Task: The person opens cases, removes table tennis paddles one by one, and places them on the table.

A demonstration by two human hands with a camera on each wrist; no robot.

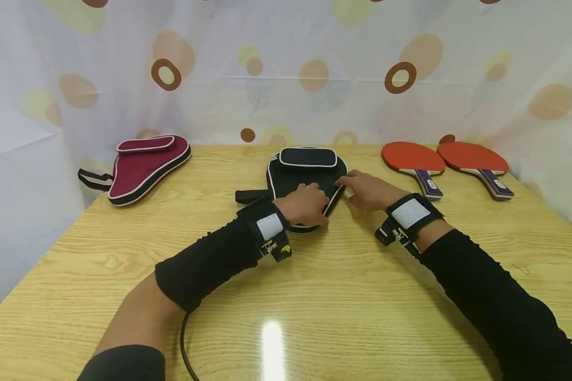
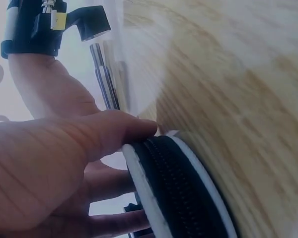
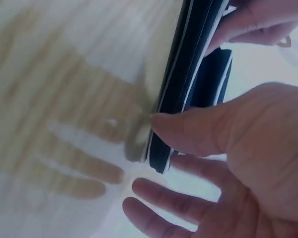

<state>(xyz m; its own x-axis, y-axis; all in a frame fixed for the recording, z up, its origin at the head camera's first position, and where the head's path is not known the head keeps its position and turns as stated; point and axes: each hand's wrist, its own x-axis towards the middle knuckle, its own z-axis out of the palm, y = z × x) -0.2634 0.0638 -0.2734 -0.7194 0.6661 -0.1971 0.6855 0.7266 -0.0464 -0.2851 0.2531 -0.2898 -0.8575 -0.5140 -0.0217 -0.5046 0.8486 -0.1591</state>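
Note:
A black table tennis paddle case (image 1: 282, 180) with white piping lies flat in the middle of the table, its zipped side wall (image 2: 176, 193) showing in the left wrist view. My left hand (image 1: 307, 203) holds its narrow near part, thumb at the right edge and fingers over the upper face. At the case's right edge, my right hand (image 1: 364, 189) has its thumb across the side wall (image 3: 188, 64) and its index finger close against the other side. The remaining right fingers spread away. Any zip pull is hidden.
A dark red paddle case (image 1: 145, 166) with a black strap (image 1: 95, 180) lies at the back left. Two red paddles (image 1: 412, 156) (image 1: 474, 156) lie at the back right, handles toward me. A patterned curtain (image 1: 286, 69) hangs behind the table (image 1: 343, 317).

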